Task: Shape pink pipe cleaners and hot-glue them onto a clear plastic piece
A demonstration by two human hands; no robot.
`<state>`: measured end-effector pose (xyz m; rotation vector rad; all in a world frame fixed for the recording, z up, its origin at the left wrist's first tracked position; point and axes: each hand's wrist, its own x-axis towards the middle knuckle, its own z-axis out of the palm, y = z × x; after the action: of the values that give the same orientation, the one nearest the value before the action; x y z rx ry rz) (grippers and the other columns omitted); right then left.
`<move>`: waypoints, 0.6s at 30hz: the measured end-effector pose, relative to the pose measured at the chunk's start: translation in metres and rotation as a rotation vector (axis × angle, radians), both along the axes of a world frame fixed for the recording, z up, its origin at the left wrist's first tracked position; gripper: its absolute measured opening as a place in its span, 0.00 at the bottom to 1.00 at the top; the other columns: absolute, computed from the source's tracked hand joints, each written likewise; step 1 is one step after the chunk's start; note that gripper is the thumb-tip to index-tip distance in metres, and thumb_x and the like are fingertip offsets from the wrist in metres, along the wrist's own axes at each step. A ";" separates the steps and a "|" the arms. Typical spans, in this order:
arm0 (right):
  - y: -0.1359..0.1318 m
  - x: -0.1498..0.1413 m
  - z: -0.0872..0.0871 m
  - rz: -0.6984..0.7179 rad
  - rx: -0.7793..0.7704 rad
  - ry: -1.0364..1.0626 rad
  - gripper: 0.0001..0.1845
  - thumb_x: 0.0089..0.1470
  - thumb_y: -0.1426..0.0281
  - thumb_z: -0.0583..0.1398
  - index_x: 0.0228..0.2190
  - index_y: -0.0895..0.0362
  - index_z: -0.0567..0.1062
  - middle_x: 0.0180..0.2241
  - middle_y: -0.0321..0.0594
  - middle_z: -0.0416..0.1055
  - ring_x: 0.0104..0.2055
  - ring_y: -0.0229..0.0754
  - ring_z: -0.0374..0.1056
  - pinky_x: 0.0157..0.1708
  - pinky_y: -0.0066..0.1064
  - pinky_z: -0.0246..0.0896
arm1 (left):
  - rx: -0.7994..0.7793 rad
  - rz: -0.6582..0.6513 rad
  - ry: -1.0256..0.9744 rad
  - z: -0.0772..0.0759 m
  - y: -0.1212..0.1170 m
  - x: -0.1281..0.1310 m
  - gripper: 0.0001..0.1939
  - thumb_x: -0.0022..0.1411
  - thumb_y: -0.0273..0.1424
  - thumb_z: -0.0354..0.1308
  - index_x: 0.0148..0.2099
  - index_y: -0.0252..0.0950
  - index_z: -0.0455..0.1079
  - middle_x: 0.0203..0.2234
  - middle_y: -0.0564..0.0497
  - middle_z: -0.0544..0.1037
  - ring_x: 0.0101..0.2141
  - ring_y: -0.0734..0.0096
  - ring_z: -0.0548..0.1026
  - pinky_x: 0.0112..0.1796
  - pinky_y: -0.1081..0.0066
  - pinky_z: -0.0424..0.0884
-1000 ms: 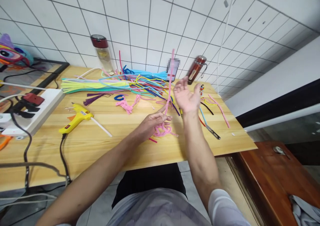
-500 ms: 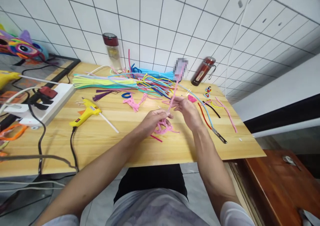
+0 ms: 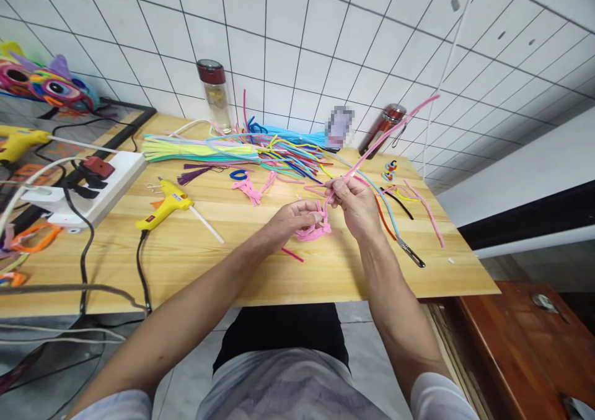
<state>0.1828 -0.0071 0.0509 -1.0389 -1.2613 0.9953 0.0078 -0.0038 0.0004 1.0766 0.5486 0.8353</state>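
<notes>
My left hand (image 3: 294,220) pinches a bent pink pipe cleaner shape (image 3: 312,233) just above the tabletop. A long pink pipe cleaner (image 3: 393,130) runs from that shape through the closed fingers of my right hand (image 3: 352,198). Its free end slants up to the right, across the view of a red thermos. Part of the shape is hidden behind my left fingers. Below it on the table lies a short dark pink piece (image 3: 292,255). Behind my left hand rests another looped pink pipe cleaner piece (image 3: 253,189).
A yellow glue gun (image 3: 165,206) lies left, near a white power strip (image 3: 109,191) and cables. Bundled pipe cleaners (image 3: 199,149) spread along the back beside a glass bottle (image 3: 216,101) and the thermos (image 3: 381,129). Small snips (image 3: 411,254) lie at right.
My right hand has closed on the long pink pipe cleaner, which has swung from nearly upright to slanting right. The view has shifted slightly.
</notes>
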 end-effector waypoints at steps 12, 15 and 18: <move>-0.002 -0.001 -0.031 0.006 -0.038 -0.076 0.12 0.52 0.59 0.71 0.34 0.54 0.84 0.27 0.35 0.74 0.27 0.36 0.64 0.28 0.29 0.59 | -0.054 0.139 0.017 -0.007 0.003 0.003 0.21 0.56 0.47 0.70 0.37 0.33 0.73 0.28 0.53 0.76 0.26 0.77 0.73 0.30 0.75 0.69; 0.002 0.001 -0.032 -0.029 -0.004 -0.057 0.12 0.53 0.59 0.71 0.36 0.53 0.84 0.29 0.34 0.75 0.27 0.35 0.62 0.28 0.30 0.59 | 0.003 0.053 0.079 -0.005 0.002 0.002 0.23 0.54 0.48 0.71 0.37 0.32 0.74 0.28 0.52 0.77 0.26 0.77 0.73 0.31 0.74 0.69; 0.002 0.002 -0.029 -0.006 -0.017 -0.006 0.16 0.52 0.58 0.72 0.41 0.52 0.84 0.29 0.34 0.74 0.27 0.36 0.63 0.29 0.30 0.60 | 0.054 0.005 0.113 -0.005 0.002 0.002 0.24 0.53 0.49 0.72 0.35 0.32 0.74 0.26 0.51 0.78 0.26 0.75 0.73 0.31 0.73 0.69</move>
<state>0.1848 -0.0052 0.0216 -1.0591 -1.2559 1.0004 0.0096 -0.0018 -0.0043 1.1773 0.6267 0.8009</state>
